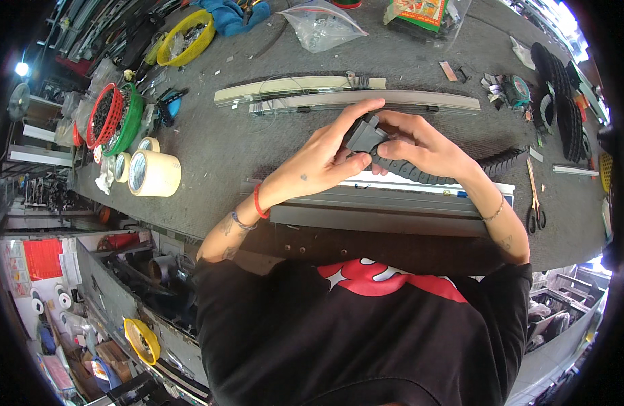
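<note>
A black block [366, 137] is held above the counter [210, 145], close to the near edge, pinched by the left hand [325, 154] and the right hand [423, 145], probably so that it is steadied from both sides. The ribbed black chain [420, 174] is led rightward from it. Beneath, metal profiles [373, 205] are laid along the near edge. Scissors [533, 199] are placed toward the right edge, seemingly within reach; tape rolls [154, 173] are kept by the near left corner.

Legible text: none that I can make out. Orange-and-green packet [420, 12]: print too small. Cream tape roll [157, 174]: core markings blurred.
</note>
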`<state>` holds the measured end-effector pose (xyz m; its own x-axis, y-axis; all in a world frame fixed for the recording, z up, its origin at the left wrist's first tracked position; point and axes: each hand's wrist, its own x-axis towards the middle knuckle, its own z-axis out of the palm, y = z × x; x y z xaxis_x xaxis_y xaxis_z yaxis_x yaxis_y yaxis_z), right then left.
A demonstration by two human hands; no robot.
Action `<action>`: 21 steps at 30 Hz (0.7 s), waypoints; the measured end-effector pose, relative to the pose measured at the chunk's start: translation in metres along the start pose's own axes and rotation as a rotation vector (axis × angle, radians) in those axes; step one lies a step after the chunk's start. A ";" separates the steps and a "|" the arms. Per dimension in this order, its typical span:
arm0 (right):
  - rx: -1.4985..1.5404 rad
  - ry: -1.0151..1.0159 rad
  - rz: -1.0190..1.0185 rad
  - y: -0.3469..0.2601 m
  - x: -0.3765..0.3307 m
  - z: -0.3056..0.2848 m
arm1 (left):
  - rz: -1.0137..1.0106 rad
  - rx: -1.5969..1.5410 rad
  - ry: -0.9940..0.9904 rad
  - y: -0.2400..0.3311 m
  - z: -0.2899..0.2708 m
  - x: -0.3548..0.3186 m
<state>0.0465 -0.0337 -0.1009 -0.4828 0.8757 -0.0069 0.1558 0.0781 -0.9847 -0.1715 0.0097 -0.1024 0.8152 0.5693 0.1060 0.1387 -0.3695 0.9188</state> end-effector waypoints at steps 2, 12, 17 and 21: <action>0.053 -0.007 -0.045 0.000 0.001 0.000 | -0.005 -0.014 -0.042 -0.003 -0.004 0.001; -0.367 -0.050 -0.011 -0.007 -0.018 -0.029 | 0.162 0.535 -0.022 -0.007 0.000 0.016; -1.210 0.601 0.006 -0.019 -0.121 -0.066 | 0.236 0.771 -0.232 -0.005 -0.001 0.033; -1.354 0.881 0.734 0.005 -0.230 -0.066 | 0.332 0.745 -0.222 -0.009 0.001 0.056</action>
<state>0.2149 -0.2034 -0.0924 0.4974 0.8449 0.1967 0.8618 -0.5073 0.0002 -0.1261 0.0444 -0.1056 0.9599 0.2174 0.1773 0.1440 -0.9242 0.3539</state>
